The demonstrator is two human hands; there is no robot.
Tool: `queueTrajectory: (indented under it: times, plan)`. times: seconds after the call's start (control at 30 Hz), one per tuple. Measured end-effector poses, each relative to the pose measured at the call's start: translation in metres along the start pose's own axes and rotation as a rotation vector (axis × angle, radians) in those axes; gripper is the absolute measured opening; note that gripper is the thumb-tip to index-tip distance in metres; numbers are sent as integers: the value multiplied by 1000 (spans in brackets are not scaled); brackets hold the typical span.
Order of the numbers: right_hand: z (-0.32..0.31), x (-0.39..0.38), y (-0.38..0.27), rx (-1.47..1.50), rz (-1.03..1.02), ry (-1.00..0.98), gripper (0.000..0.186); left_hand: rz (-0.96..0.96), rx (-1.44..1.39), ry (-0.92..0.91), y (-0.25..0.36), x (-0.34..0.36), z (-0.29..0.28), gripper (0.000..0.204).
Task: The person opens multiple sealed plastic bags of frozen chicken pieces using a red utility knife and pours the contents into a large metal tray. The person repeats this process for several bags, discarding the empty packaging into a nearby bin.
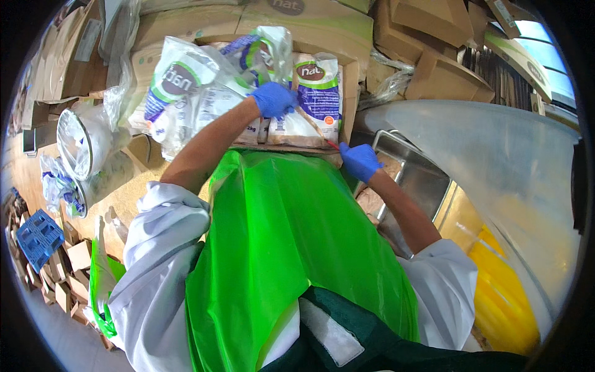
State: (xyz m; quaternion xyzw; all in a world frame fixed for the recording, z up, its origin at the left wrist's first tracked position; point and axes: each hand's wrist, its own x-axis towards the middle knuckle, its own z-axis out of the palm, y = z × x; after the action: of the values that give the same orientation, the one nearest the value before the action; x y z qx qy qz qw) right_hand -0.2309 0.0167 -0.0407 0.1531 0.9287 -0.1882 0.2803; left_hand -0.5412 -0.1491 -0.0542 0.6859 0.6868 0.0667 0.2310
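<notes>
In a cardboard box point(348, 93) in front of me stand printed white and purple plastic food bags, among them an upright bag point(319, 93) at the right. My left hand point(273, 100), in a blue glove, is closed on the plastic at the top of a nearer bag point(288, 130). Along this bag's right side runs a slanting brownish line, a slit or an edge. By its lower right corner my right hand point(359, 162), also gloved, is closed on a small tool with a red end point(333, 144); its kind cannot be made out. Crumpled bags point(186, 84) lie left of my left hand.
Right of me are a metal tray point(421, 186) with pale pinkish food and a large translucent plastic tub point(471, 136). To the left stands a hoop-rimmed clear bag point(77, 149). Cardboard boxes point(434, 25) are piled behind; a blue pallet point(39, 239) is at far left.
</notes>
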Motion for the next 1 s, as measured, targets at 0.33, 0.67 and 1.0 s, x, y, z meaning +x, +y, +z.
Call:
queueTrajectory:
  times: [0.33, 0.67, 1.0]
  plan:
    - [-65, -8, -29, -316, -289, 231, 25, -80, -258, 142, 4, -19, -29, 14]
    - [-101, 111, -55, -530, -765, 488, 10, 82, -289, 338, 12, -18, -17, 8]
    - [-109, 113, -28, -732, -732, 564, 15, 5, -282, 319, 35, -23, -29, 27]
